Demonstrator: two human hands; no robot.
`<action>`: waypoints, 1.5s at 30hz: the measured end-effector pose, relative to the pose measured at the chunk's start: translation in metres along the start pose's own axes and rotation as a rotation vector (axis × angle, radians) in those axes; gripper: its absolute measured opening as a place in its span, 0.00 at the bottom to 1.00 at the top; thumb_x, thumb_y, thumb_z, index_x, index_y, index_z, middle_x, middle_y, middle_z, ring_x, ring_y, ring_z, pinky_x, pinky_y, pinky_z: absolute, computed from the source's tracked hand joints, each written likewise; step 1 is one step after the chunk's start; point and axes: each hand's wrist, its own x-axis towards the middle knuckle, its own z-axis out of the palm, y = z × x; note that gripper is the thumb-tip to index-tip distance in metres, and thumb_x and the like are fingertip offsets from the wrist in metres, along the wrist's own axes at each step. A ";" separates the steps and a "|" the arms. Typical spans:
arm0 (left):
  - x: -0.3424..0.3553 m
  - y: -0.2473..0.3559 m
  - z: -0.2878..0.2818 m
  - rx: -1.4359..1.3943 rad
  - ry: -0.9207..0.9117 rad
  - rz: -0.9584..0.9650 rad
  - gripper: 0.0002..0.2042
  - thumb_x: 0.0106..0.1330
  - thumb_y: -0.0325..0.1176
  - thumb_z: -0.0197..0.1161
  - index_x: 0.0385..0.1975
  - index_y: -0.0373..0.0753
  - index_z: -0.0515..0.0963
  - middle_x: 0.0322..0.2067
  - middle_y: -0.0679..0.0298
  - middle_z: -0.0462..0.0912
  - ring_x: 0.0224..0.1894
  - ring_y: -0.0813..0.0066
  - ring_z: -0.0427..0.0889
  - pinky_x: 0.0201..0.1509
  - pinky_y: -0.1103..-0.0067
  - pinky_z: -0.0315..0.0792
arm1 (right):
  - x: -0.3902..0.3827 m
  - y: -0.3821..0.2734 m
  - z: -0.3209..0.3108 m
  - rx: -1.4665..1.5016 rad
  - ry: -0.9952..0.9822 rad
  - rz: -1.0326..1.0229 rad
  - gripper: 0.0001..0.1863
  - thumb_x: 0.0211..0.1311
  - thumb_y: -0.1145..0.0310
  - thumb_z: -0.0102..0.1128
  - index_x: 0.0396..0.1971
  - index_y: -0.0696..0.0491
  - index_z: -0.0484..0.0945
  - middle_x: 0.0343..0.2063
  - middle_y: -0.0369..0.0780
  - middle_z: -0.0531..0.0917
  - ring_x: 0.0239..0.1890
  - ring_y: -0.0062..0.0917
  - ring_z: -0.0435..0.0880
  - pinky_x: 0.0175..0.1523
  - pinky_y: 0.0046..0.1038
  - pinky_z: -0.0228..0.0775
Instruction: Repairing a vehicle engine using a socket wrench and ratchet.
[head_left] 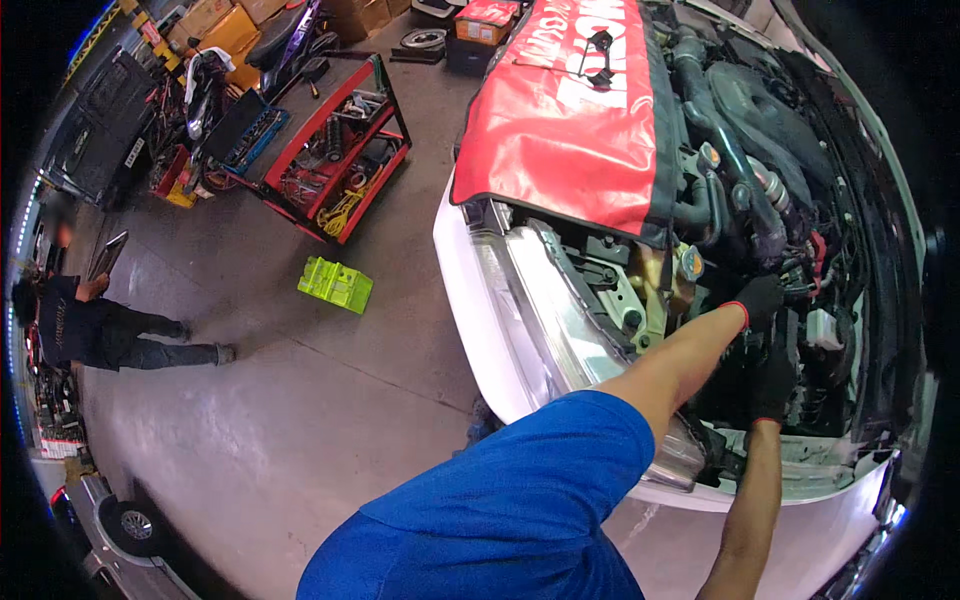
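Observation:
Both my hands, in dark gloves with red cuffs, are deep in the open engine bay of a white vehicle. My left hand (757,300) is beside dark hoses and fittings (795,275), below the large pipe (760,215) and right of a metal cap (689,262). My right hand (770,385) is lower down, among black parts left of a pale plastic reservoir (824,328). The gloves blend into the dark parts, so I cannot make out either hand's fingers or what they touch. A red fender cover (555,150) lies over the vehicle's front edge above the headlight (540,310).
On the concrete floor (330,420) at left are a green plastic piece (335,283) and a red tool cart (380,140). A co-worker (80,320) stands at far left holding a dark object. Motorbikes (210,85) and boxes (200,20) are behind; a grey vehicle (110,520) is lower left.

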 end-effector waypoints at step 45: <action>-0.039 0.012 -0.067 -0.101 -0.230 -0.367 0.12 0.53 0.28 0.60 0.38 0.36 0.78 0.31 0.53 0.82 0.32 0.66 0.82 0.41 0.75 0.74 | 0.100 0.008 0.008 0.251 -0.231 -0.129 0.16 0.53 0.57 0.55 0.34 0.54 0.75 0.34 0.48 0.81 0.38 0.42 0.80 0.42 0.40 0.71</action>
